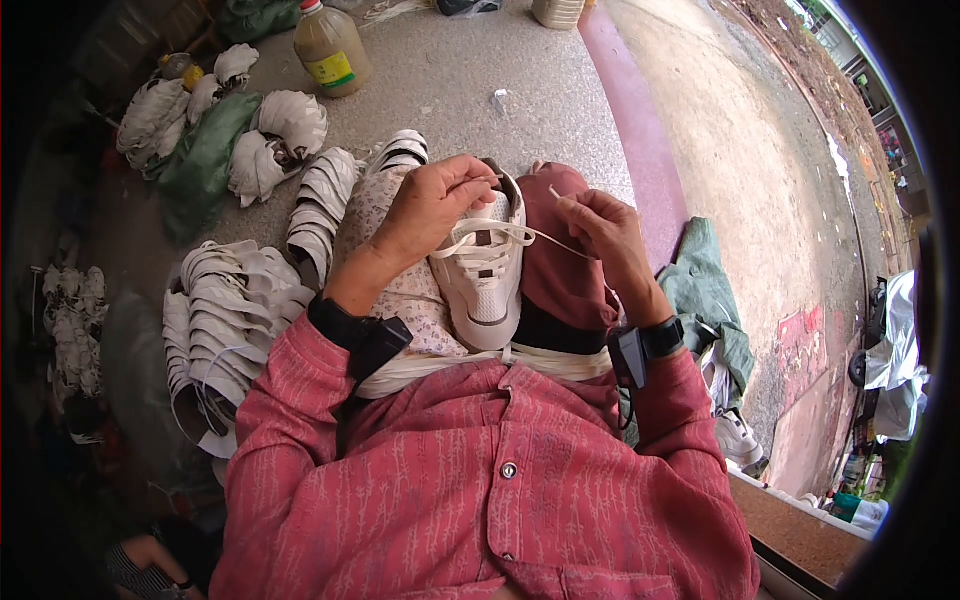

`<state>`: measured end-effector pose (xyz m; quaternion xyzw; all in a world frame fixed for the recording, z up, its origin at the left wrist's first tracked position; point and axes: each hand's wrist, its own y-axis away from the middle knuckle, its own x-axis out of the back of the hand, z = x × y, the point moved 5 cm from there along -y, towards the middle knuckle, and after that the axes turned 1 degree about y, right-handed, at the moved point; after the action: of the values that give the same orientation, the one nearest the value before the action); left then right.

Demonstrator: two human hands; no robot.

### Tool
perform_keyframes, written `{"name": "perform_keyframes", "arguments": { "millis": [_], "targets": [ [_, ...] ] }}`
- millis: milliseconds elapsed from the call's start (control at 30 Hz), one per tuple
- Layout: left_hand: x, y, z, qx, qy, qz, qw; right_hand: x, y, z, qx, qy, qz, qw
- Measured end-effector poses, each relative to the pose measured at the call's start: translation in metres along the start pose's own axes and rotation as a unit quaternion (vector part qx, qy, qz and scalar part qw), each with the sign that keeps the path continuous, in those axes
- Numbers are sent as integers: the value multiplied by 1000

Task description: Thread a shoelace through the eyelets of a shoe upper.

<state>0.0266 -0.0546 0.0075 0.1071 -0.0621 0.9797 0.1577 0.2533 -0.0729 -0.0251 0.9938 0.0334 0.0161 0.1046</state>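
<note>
A white sneaker (482, 285) rests on my lap, between my thighs, its toe pointing toward my body. Cream shoelace (510, 230) runs in loops across its upper, and one length stretches to the right. My right hand (608, 235) pinches that lace, with a pale tip sticking out above the fingers. Over the sneaker's left side, my left hand (430, 205) is closed in a pinch near the tongue and collar; what lies between its fingertips is too small to make out. Patterned cloth (375, 235) covers my left thigh.
Stacked white shoe uppers (230, 330) lie at my left, with more bundles (290, 125) beyond around a green sack (205, 165). A red-capped jug (332, 55) stands on the floor ahead. At right are green cloth (705, 290) and another white shoe (738, 438).
</note>
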Motion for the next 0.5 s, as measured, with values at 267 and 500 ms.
{"name": "perform_keyframes", "arguments": {
  "millis": [267, 500],
  "targets": [
    [-11, -1, -13, -4, -85, -38, 996, -21, 4, 3, 147, 151, -105, 972],
    [-18, -10, -19, 60, -131, -104, 984, -26, -2, 1, 68, 97, -121, 985]
  ]
}}
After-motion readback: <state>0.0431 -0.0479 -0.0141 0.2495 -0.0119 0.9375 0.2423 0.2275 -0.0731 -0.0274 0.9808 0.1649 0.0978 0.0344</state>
